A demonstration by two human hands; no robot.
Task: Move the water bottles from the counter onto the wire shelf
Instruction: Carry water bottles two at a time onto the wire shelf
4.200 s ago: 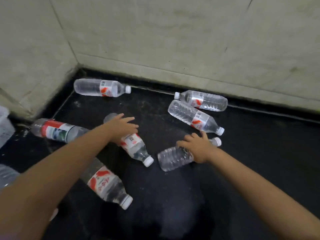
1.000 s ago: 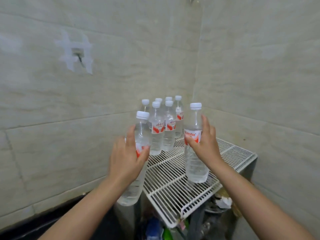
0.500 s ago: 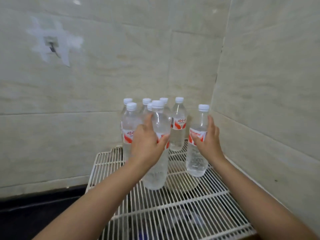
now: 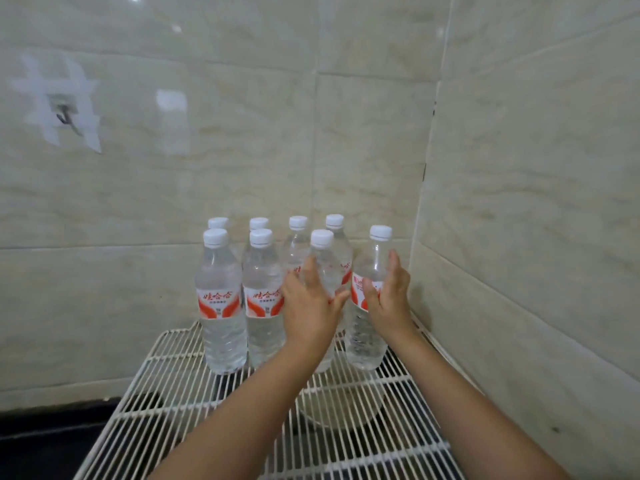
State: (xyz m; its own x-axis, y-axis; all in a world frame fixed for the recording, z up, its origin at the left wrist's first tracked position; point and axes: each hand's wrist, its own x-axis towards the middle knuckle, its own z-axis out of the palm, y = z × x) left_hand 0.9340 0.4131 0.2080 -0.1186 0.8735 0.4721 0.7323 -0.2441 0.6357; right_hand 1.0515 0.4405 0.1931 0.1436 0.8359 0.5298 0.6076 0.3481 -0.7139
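At the wire shelf's [image 4: 180, 386] back right corner, the left hand [image 4: 310, 306] grips one upright water bottle [image 4: 323, 268] and the right hand [image 4: 389, 303] another [image 4: 372, 327], beside six already standing. Each base (easily tipped between wires) should settle flat across the rods, close to its neighbours, before fingers loosen.

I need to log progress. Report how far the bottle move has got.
Done: six capped bottles stand upright in two rows at the back of the wire shelf. In hand: the left hand holds a seventh bottle and the right hand an eighth, both upright at the front row, apparently being set down. Left: letting go; the counter is out of view, so remaining bottles cannot be counted.
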